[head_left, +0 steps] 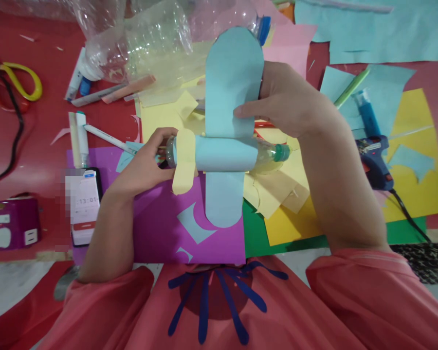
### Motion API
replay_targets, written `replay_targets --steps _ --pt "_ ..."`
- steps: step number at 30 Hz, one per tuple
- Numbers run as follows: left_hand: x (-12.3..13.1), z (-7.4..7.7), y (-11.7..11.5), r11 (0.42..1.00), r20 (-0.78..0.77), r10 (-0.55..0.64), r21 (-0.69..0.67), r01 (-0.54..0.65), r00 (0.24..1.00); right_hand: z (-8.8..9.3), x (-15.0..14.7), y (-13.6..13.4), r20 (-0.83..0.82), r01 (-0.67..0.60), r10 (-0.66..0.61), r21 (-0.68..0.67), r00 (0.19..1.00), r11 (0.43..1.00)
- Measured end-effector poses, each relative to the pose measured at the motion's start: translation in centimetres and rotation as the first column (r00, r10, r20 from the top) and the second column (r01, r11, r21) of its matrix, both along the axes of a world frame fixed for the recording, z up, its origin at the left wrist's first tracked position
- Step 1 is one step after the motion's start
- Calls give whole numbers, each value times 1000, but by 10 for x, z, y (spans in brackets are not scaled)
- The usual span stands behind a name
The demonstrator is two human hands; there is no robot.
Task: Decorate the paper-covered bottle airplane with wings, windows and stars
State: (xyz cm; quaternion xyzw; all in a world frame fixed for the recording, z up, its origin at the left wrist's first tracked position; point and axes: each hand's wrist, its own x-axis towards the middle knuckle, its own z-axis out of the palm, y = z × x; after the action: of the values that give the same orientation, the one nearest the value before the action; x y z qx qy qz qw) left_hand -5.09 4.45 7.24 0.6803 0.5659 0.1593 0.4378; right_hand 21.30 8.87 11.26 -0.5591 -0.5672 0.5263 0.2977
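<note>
Between my hands lies a model plane made from a plastic bottle (266,153) with a green cap, its middle wrapped in light blue paper (226,153). A long rounded blue paper wing (233,82) sticks out on the far side, and a shorter-looking one (224,199) on the near side. Across the bottle's base sits a narrow pale yellow paper strip (184,160). My left hand (146,165) grips the base end, fingers behind and thumb in front. My right hand (277,99) pinches the far wing, thumb on top, other fingers partly hidden beneath.
A glue gun (374,163) with a black cord lies at right. Clear plastic bottles (105,48) stand at the back. Scissors (24,82), markers (81,138), a phone (86,204) and a purple power cube (13,222) are at left. Paper scraps (277,189) cover coloured sheets.
</note>
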Motion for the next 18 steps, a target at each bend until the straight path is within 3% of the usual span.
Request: replay_targets --steps 18 --pt "0 2 -1 1000 -10 -1 -10 0 1000 -5 4 1 -37 -34 34 4 999 999"
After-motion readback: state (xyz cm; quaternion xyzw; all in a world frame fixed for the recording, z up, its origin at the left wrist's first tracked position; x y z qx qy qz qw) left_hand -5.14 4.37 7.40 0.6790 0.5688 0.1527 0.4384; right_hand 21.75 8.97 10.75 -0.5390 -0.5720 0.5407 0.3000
